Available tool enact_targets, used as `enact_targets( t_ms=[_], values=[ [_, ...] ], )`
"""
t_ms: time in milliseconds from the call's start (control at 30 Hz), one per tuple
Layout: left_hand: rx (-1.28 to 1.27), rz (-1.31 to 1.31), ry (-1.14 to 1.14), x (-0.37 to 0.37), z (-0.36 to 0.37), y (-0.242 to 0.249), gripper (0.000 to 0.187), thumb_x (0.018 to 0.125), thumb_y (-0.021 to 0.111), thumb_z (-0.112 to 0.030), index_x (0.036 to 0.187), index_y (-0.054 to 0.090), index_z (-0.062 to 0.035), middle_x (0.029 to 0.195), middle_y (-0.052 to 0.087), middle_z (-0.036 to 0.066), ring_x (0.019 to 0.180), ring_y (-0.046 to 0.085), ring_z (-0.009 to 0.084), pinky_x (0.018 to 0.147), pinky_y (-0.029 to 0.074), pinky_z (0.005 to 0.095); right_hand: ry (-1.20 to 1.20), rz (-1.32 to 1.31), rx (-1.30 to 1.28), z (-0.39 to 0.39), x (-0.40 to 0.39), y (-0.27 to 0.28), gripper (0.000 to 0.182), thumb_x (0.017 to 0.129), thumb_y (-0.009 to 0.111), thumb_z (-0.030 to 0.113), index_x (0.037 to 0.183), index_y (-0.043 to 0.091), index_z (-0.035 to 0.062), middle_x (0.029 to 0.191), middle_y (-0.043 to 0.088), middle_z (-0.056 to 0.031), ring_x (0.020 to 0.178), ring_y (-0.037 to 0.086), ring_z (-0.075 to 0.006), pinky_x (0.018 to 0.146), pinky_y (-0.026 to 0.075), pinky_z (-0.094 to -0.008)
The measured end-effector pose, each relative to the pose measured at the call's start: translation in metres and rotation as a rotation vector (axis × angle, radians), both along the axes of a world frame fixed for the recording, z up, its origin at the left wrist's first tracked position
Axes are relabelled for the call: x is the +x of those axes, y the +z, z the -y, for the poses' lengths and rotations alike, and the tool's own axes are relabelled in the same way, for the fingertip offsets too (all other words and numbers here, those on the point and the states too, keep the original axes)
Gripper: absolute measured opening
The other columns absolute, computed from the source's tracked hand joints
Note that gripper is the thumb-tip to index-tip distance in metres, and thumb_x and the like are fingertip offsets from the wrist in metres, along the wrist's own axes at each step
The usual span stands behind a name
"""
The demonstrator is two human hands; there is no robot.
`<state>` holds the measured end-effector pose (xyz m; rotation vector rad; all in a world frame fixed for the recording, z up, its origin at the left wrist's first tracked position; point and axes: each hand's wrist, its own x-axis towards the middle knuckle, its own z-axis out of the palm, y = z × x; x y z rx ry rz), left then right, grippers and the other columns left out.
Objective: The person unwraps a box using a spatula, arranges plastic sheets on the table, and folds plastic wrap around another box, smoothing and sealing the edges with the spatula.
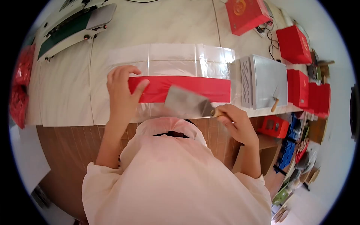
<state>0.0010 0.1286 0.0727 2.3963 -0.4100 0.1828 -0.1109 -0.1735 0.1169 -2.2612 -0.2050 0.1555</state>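
My left hand (123, 87) arches over the left end of a long red strip (204, 88), its thumb on the strip and its fingers at the far edge. The strip lies crosswise on a clear plastic sheet (172, 54) with shiny creases. In my right hand (239, 125) is the wooden handle of a wide-bladed metal scraper (185, 102). My fingers are wrapped round the handle. The scraper's blade points left and overlaps the near edge of the strip in this view; it looks slightly blurred.
A pale stack of sheets (268, 80) right of the plastic carries a small wooden-handled tool (275, 101). Red boxes (294, 45) stand along the right, near a black cable (270, 37). At the far left is a green-and-white machine (69, 33). The table's near edge runs before my body.
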Motion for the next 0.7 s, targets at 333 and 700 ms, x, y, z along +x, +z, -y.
enact_targets(
  t_ms=[333,700],
  values=[
    [-0.167,-0.256,0.129,-0.011,-0.068,0.018,0.024,0.089,0.066,-0.022,0.107,0.063,-0.0078,0.123,0.057,0.007,0.123,0.046,0.0243,0.104,0.036,0.0378,0.459,-0.052,-0.098,-0.013,0.086,0.002,0.02,0.088,0.063,0.015,0.103,0.065,0.0026,0.087,0.065,-0.0117,0.08,0.062,-0.0301,0.068,0.049,-0.0369],
    [0.06,-0.199,-0.125,0.007,-0.049,0.016,0.046,0.075,0.076,-0.024,0.118,0.063,-0.011,0.132,0.055,0.003,0.13,0.041,0.0255,0.111,0.03,0.0423,0.361,-0.085,-0.156,-0.01,0.116,0.002,0.018,0.09,0.061,0.014,0.104,0.066,0.0018,0.091,0.067,-0.0114,0.078,0.063,-0.0283,0.069,0.051,-0.0344]
  ],
)
